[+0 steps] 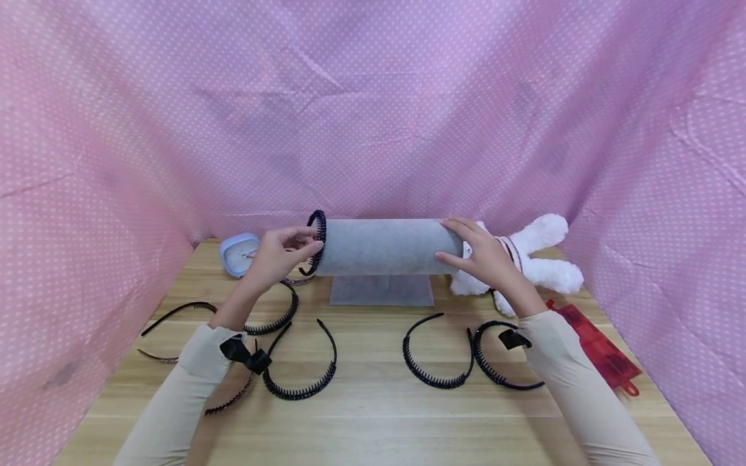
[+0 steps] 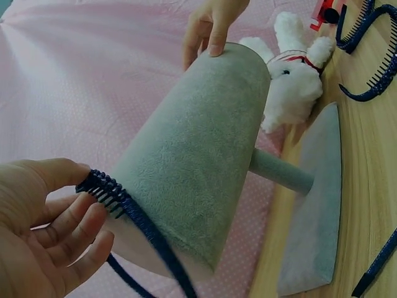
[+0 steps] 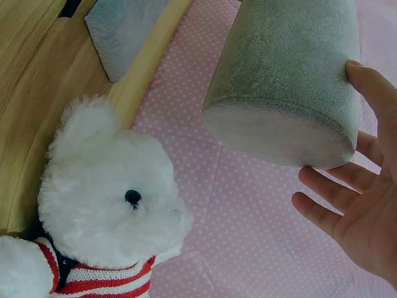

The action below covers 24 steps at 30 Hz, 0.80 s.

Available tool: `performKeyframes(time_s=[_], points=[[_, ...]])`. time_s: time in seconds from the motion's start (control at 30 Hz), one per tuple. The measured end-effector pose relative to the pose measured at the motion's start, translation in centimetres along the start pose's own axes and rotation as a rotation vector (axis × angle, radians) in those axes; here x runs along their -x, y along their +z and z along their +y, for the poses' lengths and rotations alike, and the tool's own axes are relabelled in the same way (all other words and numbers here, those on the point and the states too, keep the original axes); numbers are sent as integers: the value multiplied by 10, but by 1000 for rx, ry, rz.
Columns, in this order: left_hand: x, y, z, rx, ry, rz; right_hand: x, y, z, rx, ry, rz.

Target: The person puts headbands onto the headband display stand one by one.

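At the left end of a grey fabric-covered roll of a display stand (image 1: 384,247), my left hand (image 1: 285,254) pinches a dark toothed headband (image 1: 321,230) between thumb and fingers. In the left wrist view the headband (image 2: 152,231) curves along the roll's end, its teeth turned toward the fabric. My right hand (image 1: 480,254) touches the opposite end of the roll, thumb and fingers spread across it. The right wrist view shows that hand (image 3: 363,205) with fairly straight fingers by the round end face. A stem joins the roll to a flat grey base (image 1: 381,294).
Several headbands lie on the wooden table, including a black one (image 1: 300,393) at left and another (image 1: 437,382) at right. A pale blue clock (image 1: 230,249) stands back left. A white plush bear (image 1: 539,275) and a red packet (image 1: 603,346) lie at right. Pink dotted cloth (image 1: 373,129) surrounds the table.
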<state>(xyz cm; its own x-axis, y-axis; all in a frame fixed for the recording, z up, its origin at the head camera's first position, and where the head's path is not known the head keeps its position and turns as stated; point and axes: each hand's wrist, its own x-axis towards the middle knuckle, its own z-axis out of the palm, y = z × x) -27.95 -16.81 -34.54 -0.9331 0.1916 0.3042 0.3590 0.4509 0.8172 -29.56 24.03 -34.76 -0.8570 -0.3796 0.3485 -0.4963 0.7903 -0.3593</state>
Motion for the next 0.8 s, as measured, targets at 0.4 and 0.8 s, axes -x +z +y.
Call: performKeyframes(time_s=[0.4,0.8], points=[[-3,3,-5,-90,71,12,0,1,1,2,6,-4],[-10,-6,-15,-79,194,-100,0,0,0,-2,-9,4]])
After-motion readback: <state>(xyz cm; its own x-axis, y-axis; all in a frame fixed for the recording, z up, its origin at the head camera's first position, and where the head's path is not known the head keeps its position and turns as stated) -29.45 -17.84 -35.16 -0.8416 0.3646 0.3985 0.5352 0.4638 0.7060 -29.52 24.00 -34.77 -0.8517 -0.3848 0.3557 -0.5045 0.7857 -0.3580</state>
